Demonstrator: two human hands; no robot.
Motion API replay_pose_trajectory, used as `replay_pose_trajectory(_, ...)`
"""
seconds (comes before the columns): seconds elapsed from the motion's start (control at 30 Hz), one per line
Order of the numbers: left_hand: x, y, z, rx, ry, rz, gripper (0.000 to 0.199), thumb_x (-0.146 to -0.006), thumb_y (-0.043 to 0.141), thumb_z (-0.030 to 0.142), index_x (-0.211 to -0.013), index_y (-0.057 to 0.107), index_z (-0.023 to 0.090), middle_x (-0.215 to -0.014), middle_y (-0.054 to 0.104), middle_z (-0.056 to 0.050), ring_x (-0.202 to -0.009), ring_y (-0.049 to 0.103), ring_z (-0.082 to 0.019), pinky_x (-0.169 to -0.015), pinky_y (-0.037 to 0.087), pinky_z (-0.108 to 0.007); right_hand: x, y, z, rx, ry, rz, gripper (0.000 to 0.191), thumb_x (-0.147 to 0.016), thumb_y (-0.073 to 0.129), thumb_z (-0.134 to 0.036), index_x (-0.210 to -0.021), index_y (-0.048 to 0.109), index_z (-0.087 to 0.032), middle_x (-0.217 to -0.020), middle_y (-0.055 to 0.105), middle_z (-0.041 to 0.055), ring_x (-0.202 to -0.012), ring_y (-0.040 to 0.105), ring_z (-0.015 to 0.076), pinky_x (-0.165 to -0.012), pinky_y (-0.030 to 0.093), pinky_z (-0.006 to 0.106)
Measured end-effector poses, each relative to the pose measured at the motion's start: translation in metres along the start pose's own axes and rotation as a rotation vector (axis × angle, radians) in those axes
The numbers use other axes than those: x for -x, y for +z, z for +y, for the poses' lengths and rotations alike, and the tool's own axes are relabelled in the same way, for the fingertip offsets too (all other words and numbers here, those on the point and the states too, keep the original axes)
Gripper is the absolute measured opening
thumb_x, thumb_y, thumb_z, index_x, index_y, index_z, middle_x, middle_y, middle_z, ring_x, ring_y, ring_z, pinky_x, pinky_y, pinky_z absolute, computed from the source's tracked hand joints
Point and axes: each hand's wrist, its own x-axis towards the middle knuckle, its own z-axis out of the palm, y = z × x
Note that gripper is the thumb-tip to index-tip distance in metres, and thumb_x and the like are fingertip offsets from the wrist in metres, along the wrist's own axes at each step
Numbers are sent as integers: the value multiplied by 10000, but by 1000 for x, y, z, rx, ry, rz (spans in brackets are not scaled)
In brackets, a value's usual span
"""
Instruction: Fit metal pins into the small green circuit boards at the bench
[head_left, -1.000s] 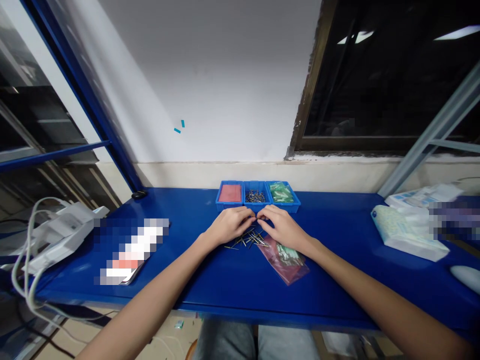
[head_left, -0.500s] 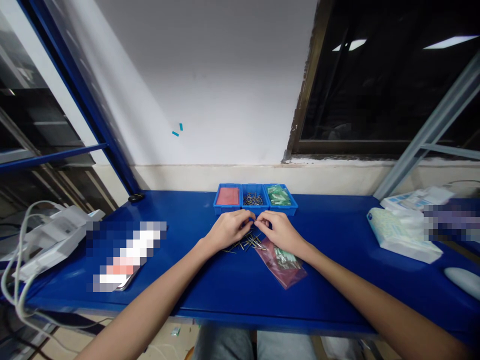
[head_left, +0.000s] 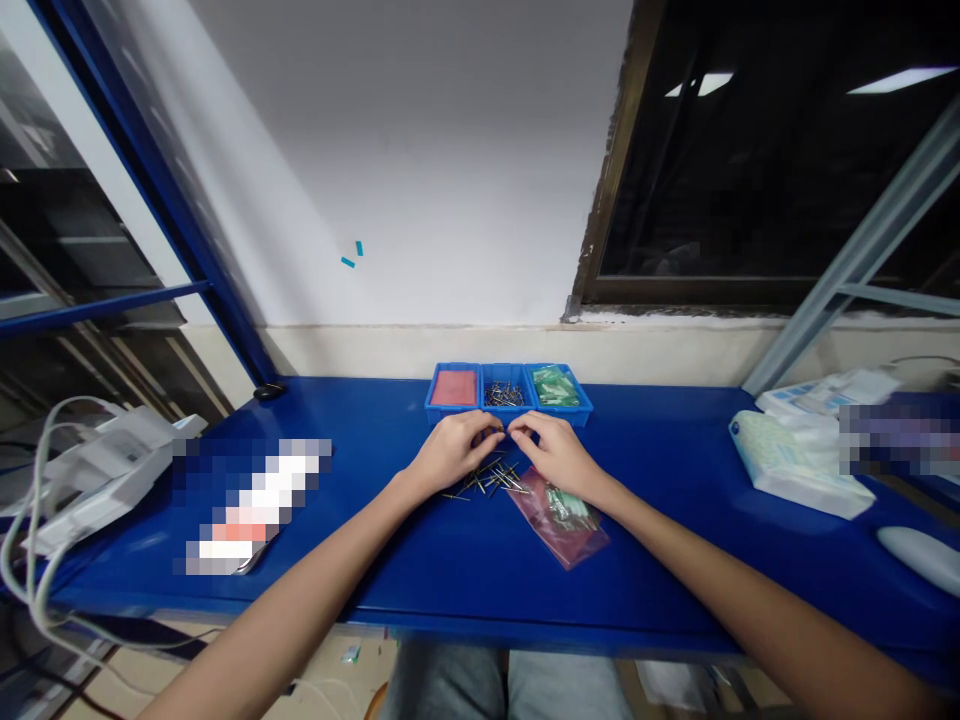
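My left hand (head_left: 459, 450) and my right hand (head_left: 553, 450) face each other over the blue table, fingertips a short gap apart. On each, thumb and fingers are curled together in a pinch. Anything held there is too small to make out. Below and between them lies a loose pile of thin metal pins (head_left: 495, 478) that look like blind rivets. Beside the pile, partly under my right wrist, is a pink plastic bag (head_left: 559, 540) with a small clear-and-green packet (head_left: 571, 510) on it. Just beyond my fingers stands a blue three-part bin (head_left: 504, 408).
The bin holds pink bags (head_left: 454, 388), more metal pins (head_left: 504, 394) and green packets (head_left: 553, 386). A pixelated phone-like object (head_left: 259, 510) and a white power strip (head_left: 120, 480) lie left. On the right are a tissue pack (head_left: 799, 470) and a white rounded object (head_left: 922, 560).
My fingertips have drawn slightly apart, opening a small gap between the hands. The whole view has shifted a little; the pile and the pink bag look unchanged.
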Motion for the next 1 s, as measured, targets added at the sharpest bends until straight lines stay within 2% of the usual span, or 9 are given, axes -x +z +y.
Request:
replay_pose_trajectory(0.13,-3,1,4,106,-8,51,148,-956,612,272,-1004,712,173,-899,726,-32,-722,618,-134,-696,461,-248,0,1,1,-96,72,-37,107,-875,605,-153,-929,694,-176,-881,713,37,-789,645,165,-730,455,268)
replay_pose_trajectory(0.33,-4,2,8,213,-91,122,109,-913,677,255,-943,744,174,-879,751,-20,-676,624,-114,-640,462,-215,-1,-1,-3,-252,153,-74,110,-876,629,-264,-875,701,-181,-868,725,28,-805,652,175,-687,447,259)
replay_pose_trajectory(0.47,-2,4,6,141,-90,171,210,-918,669,257,-1111,684,176,-807,705,0,-621,585,-105,-626,472,-218,-1,0,2,-272,161,-64,155,-882,622,-301,-822,687,-174,-818,708,25,-764,631,169,-688,446,270)
replay_pose_trajectory(0.53,-1,4,4,79,-23,167,238,-948,619,234,-1179,643,180,-878,703,-19,-708,622,-122,-689,497,-237,-1,1,4,-272,156,-61,174,-889,613,-308,-807,686,-173,-794,698,21,-750,620,166,-701,446,279)
replay_pose_trajectory(0.6,0,3,3,23,57,136,197,-978,559,217,-1153,644,185,-975,704,-47,-834,653,-145,-770,511,-264,-1,2,4,-285,154,-61,180,-889,610,-308,-800,686,-171,-779,691,18,-742,611,164,-711,446,284)
replay_pose_trajectory(0.67,1,2,3,-16,91,105,174,-989,534,215,-1116,649,187,-1006,700,-57,-867,656,-153,-787,515,-273,-1,2,3,-300,156,-65,186,-886,612,-312,-790,684,-170,-766,684,15,-734,604,163,-707,445,284)
replay_pose_trajectory(0.8,1,3,2,-60,80,87,140,-974,557,215,-1071,653,184,-964,697,-53,-817,654,-151,-737,515,-265,-1,1,-3,-301,156,-75,199,-888,613,-322,-778,682,-171,-763,688,18,-749,614,172,-725,455,292)
replay_pose_trajectory(1.0,0,4,0,-143,5,151,112,-972,562,202,-1013,666,191,-948,740,-37,-847,688,-186,-799,489,-338,-1,0,-6,-334,176,-52,249,-936,542,-313,-755,645,-178,-772,694,28,-769,652,176,-758,481,297)
